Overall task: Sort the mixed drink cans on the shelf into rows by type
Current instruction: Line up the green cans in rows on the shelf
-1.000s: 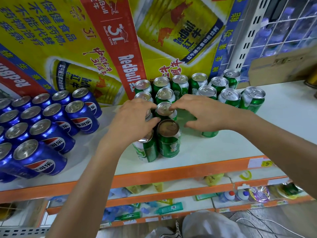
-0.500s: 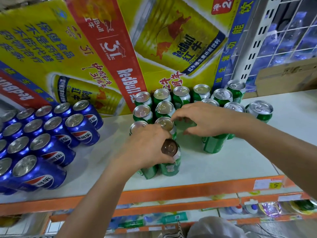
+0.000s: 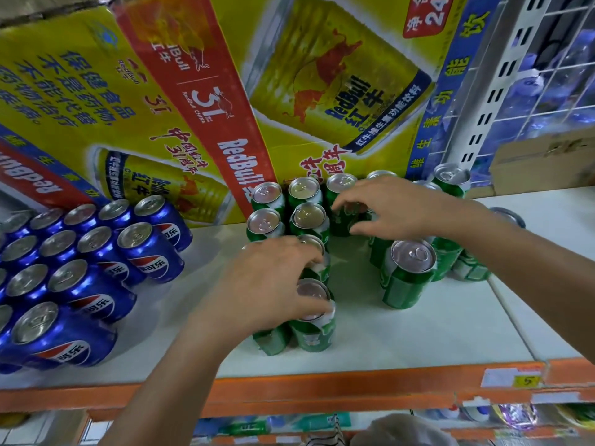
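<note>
Green cans stand in columns at the middle of the white shelf. Blue Pepsi cans are grouped in rows at the left. My left hand lies over the front of the left green columns. Its fingertips touch the top of a green can, its thumb touches the rim of the front green can, and its palm hides another can. My right hand hovers with spread fingers over the rear green cans, its fingertips at a rear green can. It holds nothing that I can see.
A big yellow and red Red Bull carton fills the back of the shelf. A cardboard box and a wire grid are at the right. The orange shelf edge runs along the front, with small goods on lower shelves.
My left hand came forward onto the front green cans. My right hand slid a green can forward, let it go and moved back over the rear cans.
</note>
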A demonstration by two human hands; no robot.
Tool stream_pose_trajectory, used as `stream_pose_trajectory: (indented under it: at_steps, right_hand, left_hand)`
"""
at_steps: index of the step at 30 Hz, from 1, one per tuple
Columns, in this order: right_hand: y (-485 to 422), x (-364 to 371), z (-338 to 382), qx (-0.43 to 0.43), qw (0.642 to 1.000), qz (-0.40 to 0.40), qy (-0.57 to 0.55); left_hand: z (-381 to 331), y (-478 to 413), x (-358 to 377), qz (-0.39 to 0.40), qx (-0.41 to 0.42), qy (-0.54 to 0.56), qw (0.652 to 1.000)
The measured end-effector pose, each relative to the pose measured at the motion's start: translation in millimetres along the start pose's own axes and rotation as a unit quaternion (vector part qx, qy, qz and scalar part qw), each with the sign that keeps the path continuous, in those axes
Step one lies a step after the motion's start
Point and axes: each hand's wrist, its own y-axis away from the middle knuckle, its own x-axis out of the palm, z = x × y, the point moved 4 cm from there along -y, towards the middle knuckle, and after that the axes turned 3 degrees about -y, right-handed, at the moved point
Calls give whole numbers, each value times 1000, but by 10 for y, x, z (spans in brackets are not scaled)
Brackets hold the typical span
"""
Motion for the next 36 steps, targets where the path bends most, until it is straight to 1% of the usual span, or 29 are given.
stream_pose_trajectory:
  at_steps: [2, 3, 4, 7, 9, 12, 14, 24, 28, 30, 32, 34, 36]
  right_hand:
    - [-32, -34, -82, 15, 1000, -7, 4]
    - [-45, -48, -116, 21, 1000, -8, 5]
    - [-57, -57, -147, 27, 1000, -8, 5]
    - [-64, -51, -212, 29, 1000, 0, 8]
    - [-48, -35, -245, 32, 999, 6, 2]
    - [-29, 7, -278, 33, 999, 7, -5]
    - [-31, 34, -285, 29, 1000, 5, -3]
    - [-75, 79, -242, 20, 1000, 11, 18]
    - [-66, 83, -239, 18, 1000, 13, 20]
    - [-63, 84, -238, 19, 1000, 14, 19]
    - [-64, 84, -244, 20, 1000, 14, 15]
    - [-73, 82, -259, 21, 1000, 10, 8]
    - [-89, 76, -294, 30, 999, 0, 13]
  left_hand:
    - [61, -61, -115, -46, -21, 24, 998]
    - [85, -94, -143, -55, -23, 24, 998]
    - [92, -122, -144, -41, -17, 16, 999]
    - [20, -143, -24, 66, 28, 16, 997]
    - [-28, -120, 65, 103, 51, -5, 993]
    - [-30, -55, 124, 92, 46, -63, 993]
    - [-30, -15, 130, 84, 37, -80, 993]
    - [-41, -13, 132, 76, 19, -36, 996]
    - [-44, -19, 103, 81, 17, -37, 996]
    - [-24, -35, 70, 73, 9, -18, 997]
    - [4, -80, 43, 48, 1, 20, 999]
    - [35, -172, 34, 3, -5, 65, 998]
    - [77, -288, 28, -69, -8, 103, 992]
